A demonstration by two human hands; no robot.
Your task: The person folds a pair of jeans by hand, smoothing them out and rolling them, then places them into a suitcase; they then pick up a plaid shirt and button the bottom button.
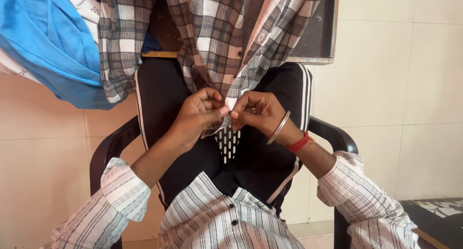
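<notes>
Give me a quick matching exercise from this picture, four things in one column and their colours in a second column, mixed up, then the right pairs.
Things:
1. Chair
2. Hanging cloth at upper left
3. Thread on the right wrist
4. Bangle

Colours:
A. Red
B. Silver
C. Black
D. Blue

Pairs: 1-C, 2-D, 3-A, 4-B
</notes>
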